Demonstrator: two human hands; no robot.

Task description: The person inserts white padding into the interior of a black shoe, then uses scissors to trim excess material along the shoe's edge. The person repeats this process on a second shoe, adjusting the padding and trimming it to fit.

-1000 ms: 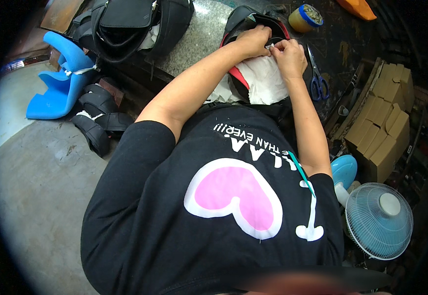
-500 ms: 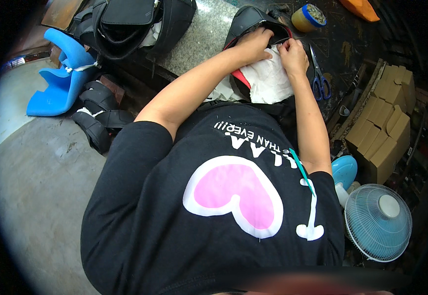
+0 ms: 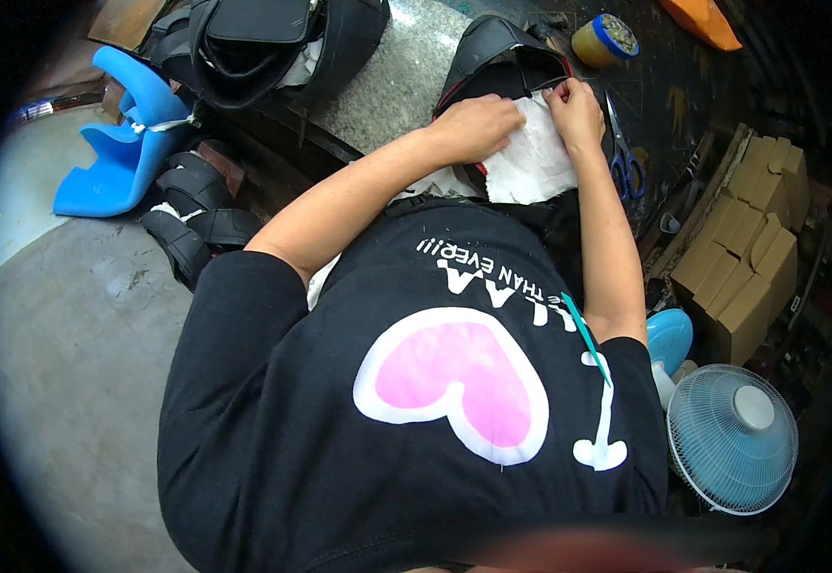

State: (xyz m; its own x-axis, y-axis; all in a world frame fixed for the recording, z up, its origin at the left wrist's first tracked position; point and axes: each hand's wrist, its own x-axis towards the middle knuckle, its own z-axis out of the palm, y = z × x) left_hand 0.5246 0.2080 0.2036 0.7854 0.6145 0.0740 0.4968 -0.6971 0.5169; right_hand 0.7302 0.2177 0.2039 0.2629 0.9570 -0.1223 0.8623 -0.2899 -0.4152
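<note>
A black bag-like piece with red trim point(image 3: 492, 46) lies at the table's near edge, its mouth facing me. A white cloth point(image 3: 535, 172) hangs out over its near side. My left hand point(image 3: 481, 129) is at the cloth's left edge, fingers bent together over it; the fingertips are partly hidden. With thumb and fingers pinched, my right hand point(image 3: 576, 110) holds the cloth's upper right corner by the red-trimmed rim. Blue-handled scissors point(image 3: 624, 162) lie just right of my right wrist.
A jar with a blue rim point(image 3: 605, 40) stands beyond my right hand, an orange piece point(image 3: 703, 21) farther right. Black bags point(image 3: 254, 48) sit at the far left, above blue foam point(image 3: 125, 162). Cardboard boxes point(image 3: 736, 258) and a fan point(image 3: 733, 439) stand on the right.
My left hand has drawn back from inside the black piece, toward me and left. The white cloth lies flatter, and more of the opening shows. The right hand stays at the rim.
</note>
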